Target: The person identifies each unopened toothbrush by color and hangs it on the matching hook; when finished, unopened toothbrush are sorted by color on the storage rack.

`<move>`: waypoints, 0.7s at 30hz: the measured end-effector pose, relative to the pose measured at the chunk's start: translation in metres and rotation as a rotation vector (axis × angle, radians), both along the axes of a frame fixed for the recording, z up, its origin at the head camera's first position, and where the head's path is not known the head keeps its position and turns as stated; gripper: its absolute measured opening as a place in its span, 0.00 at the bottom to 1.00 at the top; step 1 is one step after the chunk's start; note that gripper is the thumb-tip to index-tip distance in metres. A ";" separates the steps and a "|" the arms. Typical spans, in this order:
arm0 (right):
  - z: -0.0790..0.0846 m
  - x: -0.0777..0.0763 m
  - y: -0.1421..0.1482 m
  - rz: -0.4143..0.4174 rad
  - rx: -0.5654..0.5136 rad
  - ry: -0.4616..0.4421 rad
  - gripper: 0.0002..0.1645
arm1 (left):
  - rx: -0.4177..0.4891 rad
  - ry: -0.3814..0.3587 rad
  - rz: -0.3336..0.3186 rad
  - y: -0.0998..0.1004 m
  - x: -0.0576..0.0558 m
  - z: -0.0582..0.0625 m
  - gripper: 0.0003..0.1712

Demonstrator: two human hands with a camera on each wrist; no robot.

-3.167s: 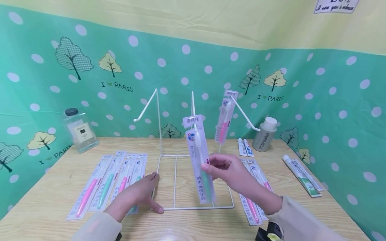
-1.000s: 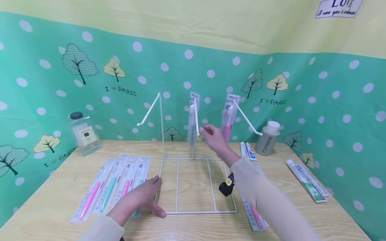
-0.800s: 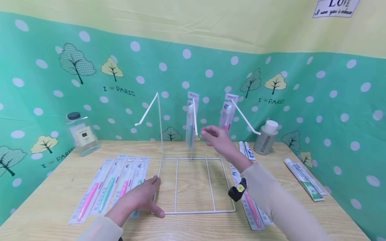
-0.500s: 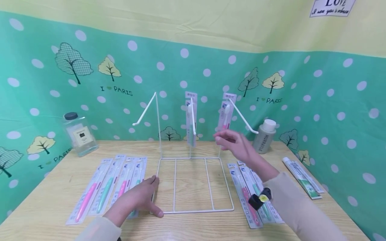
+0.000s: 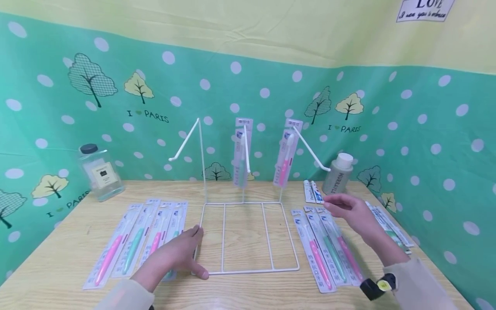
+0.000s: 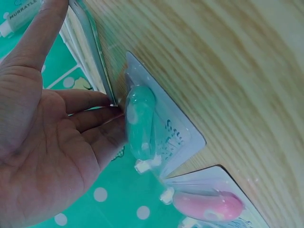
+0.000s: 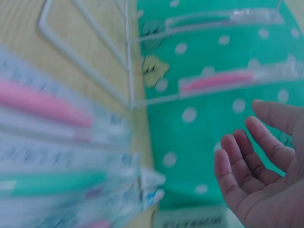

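Left hand [image 5: 182, 249] spread at the near left corner of the white wire rack [image 5: 252, 271], thumb on the front bar, fingers along the side bar; four packaged toothbrushes [image 5: 134, 245] lie just beside it. Right hand [image 5: 354, 213] loosely curved, thumb apart from fingers, above the far ends of three packaged toothbrushes [image 5: 335, 254], near two small tubes [image 5: 309, 193] and a gray bottle [image 5: 338, 174]. Rack stands on the table [image 5: 248, 297]; a green toothbrush [image 5: 237, 153] hangs from its middle hook, a pink toothbrush [image 5: 284, 165] from its right hook.
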State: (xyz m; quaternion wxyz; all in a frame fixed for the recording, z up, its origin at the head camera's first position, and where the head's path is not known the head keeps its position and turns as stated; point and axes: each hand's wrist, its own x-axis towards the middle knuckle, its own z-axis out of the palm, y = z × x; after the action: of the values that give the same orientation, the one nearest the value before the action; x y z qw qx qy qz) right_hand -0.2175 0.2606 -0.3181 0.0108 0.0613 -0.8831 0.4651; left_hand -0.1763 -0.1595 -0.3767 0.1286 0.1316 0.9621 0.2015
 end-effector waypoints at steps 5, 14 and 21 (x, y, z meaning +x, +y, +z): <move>-0.020 0.005 0.026 -0.051 0.009 -0.048 0.33 | 0.000 0.006 -0.011 0.000 0.001 0.001 0.71; -0.053 0.005 0.051 -0.129 0.097 -0.161 0.36 | 0.000 0.009 -0.015 -0.001 0.000 0.000 0.71; -0.064 0.006 0.055 -0.149 0.179 -0.267 0.42 | 0.010 0.012 -0.013 0.000 -0.001 -0.002 0.71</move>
State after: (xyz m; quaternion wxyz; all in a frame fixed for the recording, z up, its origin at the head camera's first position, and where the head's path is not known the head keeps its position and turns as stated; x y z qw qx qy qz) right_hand -0.2118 0.3160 -0.3824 -0.0778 -0.0657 -0.9167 0.3864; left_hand -0.1772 -0.1599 -0.3789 0.1236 0.1397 0.9609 0.2044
